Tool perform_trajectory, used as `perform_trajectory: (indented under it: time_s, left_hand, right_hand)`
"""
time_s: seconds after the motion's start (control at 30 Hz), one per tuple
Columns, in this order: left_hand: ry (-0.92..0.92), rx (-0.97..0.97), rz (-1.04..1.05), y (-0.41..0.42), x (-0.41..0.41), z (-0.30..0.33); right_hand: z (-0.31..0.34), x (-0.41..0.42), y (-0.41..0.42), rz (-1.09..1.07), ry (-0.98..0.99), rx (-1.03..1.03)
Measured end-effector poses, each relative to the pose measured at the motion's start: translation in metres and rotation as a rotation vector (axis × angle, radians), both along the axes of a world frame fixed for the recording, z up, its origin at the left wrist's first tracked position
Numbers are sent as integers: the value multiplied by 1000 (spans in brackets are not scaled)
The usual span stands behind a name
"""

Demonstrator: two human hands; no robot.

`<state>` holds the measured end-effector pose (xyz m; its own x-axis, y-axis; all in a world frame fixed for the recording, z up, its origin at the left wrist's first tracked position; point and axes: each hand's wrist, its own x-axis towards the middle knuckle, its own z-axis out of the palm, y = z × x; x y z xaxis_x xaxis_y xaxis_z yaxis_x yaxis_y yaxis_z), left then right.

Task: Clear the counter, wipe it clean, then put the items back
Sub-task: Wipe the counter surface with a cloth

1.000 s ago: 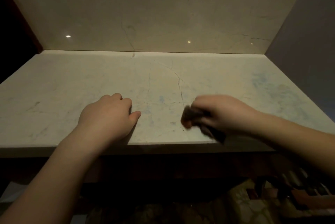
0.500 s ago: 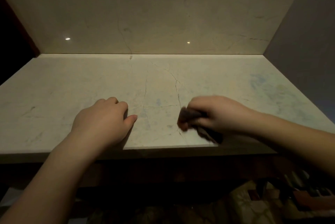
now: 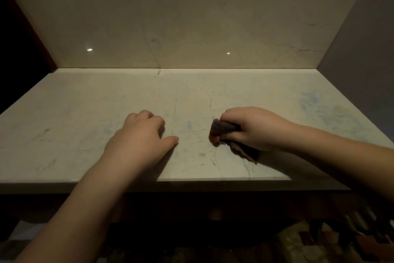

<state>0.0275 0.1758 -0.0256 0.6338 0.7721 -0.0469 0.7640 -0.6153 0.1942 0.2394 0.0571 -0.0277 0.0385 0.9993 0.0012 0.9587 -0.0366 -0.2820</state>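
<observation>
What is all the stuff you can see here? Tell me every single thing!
counter: one, pale cream marble with thin dark veins, fills the middle of the view
backsplash: one, pale cream, upright behind the counter
blue smudges: one faint patch, far right of the counter
cloth: one, dark brown, bunched on the counter near the front edge
clutter: dim, too dark to tell, below the counter at right
left hand: one, fingers curled, rests on the counter
right hand: one, grips the cloth
</observation>
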Motion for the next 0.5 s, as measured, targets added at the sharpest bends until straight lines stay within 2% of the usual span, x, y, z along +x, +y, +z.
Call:
perform_trajectory:
  time_s: [0.2, 0.27, 0.43, 0.5]
  left_hand:
    - [-23, -34, -121, -17, 33, 2]
    - [19, -52, -128, -18, 41, 1]
    - [90, -83, -140, -14, 47, 0]
    - [111, -71, -146, -13, 47, 1]
  right_hand:
    - [1, 84, 64, -443, -23, 93]
    - [-1, 78, 68, -425, -1, 96]
    - [-5, 28, 42, -95, -73, 67]
    - [-2, 38, 50, -122, -65, 55]
